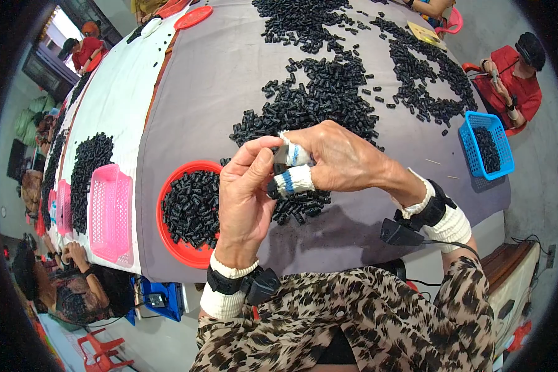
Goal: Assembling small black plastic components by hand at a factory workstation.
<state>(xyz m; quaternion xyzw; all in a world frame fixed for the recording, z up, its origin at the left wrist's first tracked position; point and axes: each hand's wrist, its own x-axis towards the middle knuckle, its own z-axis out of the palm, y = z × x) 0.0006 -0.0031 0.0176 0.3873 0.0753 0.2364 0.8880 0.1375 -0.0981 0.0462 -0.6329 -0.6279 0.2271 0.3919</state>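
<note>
I take this for a small workshop doing hand assembly or sorting. A long table [229, 74] under grey and white cloths fills the frame, heaped with small black parts [328, 93]. A red tray [186, 251] at lower centre, pink baskets [110, 211] at the left and a blue basket [487, 146] at the right hold more. I see other workers [514, 77] seated along the edges.

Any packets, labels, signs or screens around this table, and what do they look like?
Yellow card: flat, rectangular, far right end of the grey table, beside the black pieces.
No screens or signs that I can make out.
</note>
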